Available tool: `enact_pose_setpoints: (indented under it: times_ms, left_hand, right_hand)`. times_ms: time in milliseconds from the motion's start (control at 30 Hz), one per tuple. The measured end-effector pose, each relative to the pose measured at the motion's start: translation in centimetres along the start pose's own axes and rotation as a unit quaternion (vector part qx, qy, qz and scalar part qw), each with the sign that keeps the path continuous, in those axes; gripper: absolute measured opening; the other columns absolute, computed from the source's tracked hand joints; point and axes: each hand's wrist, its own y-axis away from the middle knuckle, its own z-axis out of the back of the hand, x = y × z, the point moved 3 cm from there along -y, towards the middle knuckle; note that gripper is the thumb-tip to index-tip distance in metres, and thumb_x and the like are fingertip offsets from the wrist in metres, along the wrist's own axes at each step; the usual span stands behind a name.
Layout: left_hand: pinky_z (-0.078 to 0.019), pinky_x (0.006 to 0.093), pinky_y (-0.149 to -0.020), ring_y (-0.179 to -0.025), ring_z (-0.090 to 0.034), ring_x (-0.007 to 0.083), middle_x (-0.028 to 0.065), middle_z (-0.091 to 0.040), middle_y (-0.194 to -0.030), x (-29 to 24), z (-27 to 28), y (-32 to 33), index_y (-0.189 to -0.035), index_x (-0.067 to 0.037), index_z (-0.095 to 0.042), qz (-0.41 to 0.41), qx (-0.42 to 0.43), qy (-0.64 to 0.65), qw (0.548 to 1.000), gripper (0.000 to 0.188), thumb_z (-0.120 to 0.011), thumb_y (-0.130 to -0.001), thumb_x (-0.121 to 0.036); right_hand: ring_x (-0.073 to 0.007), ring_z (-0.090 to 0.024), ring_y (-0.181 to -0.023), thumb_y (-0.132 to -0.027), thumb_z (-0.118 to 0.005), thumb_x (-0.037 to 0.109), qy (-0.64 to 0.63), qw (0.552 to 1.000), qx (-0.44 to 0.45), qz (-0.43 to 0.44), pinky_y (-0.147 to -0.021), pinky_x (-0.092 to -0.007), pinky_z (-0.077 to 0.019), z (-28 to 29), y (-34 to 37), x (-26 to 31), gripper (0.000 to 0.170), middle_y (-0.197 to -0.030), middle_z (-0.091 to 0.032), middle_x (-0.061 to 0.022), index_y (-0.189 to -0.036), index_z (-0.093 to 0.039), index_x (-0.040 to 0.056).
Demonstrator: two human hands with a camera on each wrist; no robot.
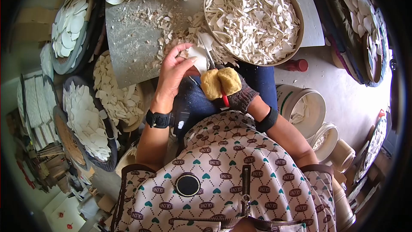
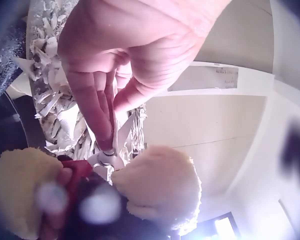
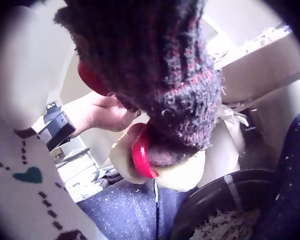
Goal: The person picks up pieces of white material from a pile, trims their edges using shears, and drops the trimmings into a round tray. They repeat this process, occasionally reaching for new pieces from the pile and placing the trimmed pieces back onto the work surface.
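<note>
In the head view the bare left hand (image 1: 172, 69) pinches a thin white piece (image 1: 198, 60) between thumb and fingers. The right hand (image 1: 240, 94), in a dark knitted glove, grips red-handled scissors (image 1: 225, 99), whose blades lie against the piece's right side. Yellow foam pads (image 1: 212, 84) sit around the handles. From the left wrist view, the left hand (image 2: 135, 55) holds the piece nearly edge-on above the foam. The right wrist view shows the glove (image 3: 160, 85) around the red handle (image 3: 141, 152); the blades are hidden there.
A round tray (image 1: 299, 38) of white scraps rests on a grey board (image 1: 124, 56) strewn with fragments. Baskets of white pieces (image 1: 88, 120) stand at left, others at right. Buckets (image 1: 317, 111) stand beside the right knee, near a red object (image 1: 297, 65).
</note>
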Motion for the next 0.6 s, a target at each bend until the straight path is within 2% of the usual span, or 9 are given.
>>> enact_pose_setpoints:
  times_ms: [67, 167, 300, 433, 567, 600]
  left_hand:
    - [-0.053, 0.0268, -0.067, -0.079, -0.063, 0.0179, 0.0124, -0.062, -0.093, 0.3, 0.2, 0.0, -0.12, -0.004, -0.042, -0.036, -0.037, -0.013, 0.999, 0.04, -0.057, -0.083, -0.006]
    - [-0.0527, 0.0279, -0.07, -0.08, -0.064, 0.0203, 0.0137, -0.062, -0.095, 1.4, -0.1, -0.2, -0.12, 0.0, -0.043, -0.076, -0.131, 0.077, 0.985, 0.04, -0.057, -0.083, -0.006]
    - [-0.0534, 0.0276, -0.069, -0.08, -0.064, 0.0227, 0.015, -0.061, -0.098, 1.5, -0.7, -0.4, -0.114, 0.005, -0.05, -0.066, -0.144, 0.085, 0.984, 0.033, -0.056, -0.084, -0.005]
    - [-0.0542, 0.0265, -0.067, -0.077, -0.065, 0.0233, 0.0158, -0.061, -0.099, 1.4, -0.3, -1.2, -0.114, 0.005, -0.052, -0.05, -0.127, 0.057, 0.989, 0.031, -0.054, -0.084, -0.003]
    - [-0.054, 0.0263, -0.066, -0.077, -0.065, 0.023, 0.0153, -0.062, -0.097, 1.1, -0.3, -1.3, -0.109, 0.005, -0.054, -0.057, -0.113, 0.04, 0.991, 0.026, -0.054, -0.084, -0.003]
    - [-0.054, 0.026, -0.066, -0.077, -0.065, 0.0228, 0.0149, -0.062, -0.096, 1.0, -0.3, -1.3, -0.108, 0.005, -0.054, -0.062, -0.109, 0.035, 0.992, 0.025, -0.054, -0.084, -0.003]
  right_hand:
    - [-0.0294, -0.059, -0.084, -0.073, -0.064, 0.018, -0.041, 0.999, -0.006, 0.004, -0.073, -0.034, -0.0485, -0.1, 0.0, -0.4, 0.024, -0.089, -0.061, -0.0113, -0.094, -0.057, 0.0071]
    - [-0.0288, -0.059, -0.085, -0.071, -0.066, 0.022, -0.107, 0.994, -0.005, -0.032, -0.074, -0.034, -0.0485, -0.3, 0.4, -0.3, 0.029, -0.092, -0.061, -0.0111, -0.095, -0.057, 0.0079]
    - [-0.0278, -0.059, -0.085, -0.069, -0.069, 0.025, -0.078, 0.996, -0.016, -0.033, -0.076, -0.0335, -0.0485, -0.6, 1.1, -1.0, 0.034, -0.094, -0.061, -0.0105, -0.097, -0.056, 0.0087]
    - [-0.026, -0.06, -0.085, -0.07, -0.07, 0.026, -0.119, 0.991, -0.029, -0.059, -0.076, -0.0319, -0.0487, -0.4, 1.3, -0.9, 0.035, -0.093, -0.061, -0.0094, -0.097, -0.057, 0.0088]
    - [-0.0233, -0.061, -0.086, -0.071, -0.07, 0.023, -0.207, 0.971, -0.029, -0.112, -0.077, -0.0307, -0.0488, -0.1, 1.3, 0.2, 0.034, -0.094, -0.062, -0.0086, -0.098, -0.057, 0.008]
    - [-0.0229, -0.061, -0.086, -0.071, -0.07, 0.023, -0.263, 0.954, -0.029, -0.138, -0.077, -0.0307, -0.0488, -0.4, 1.4, -0.3, 0.034, -0.093, -0.062, -0.0085, -0.098, -0.057, 0.0078]
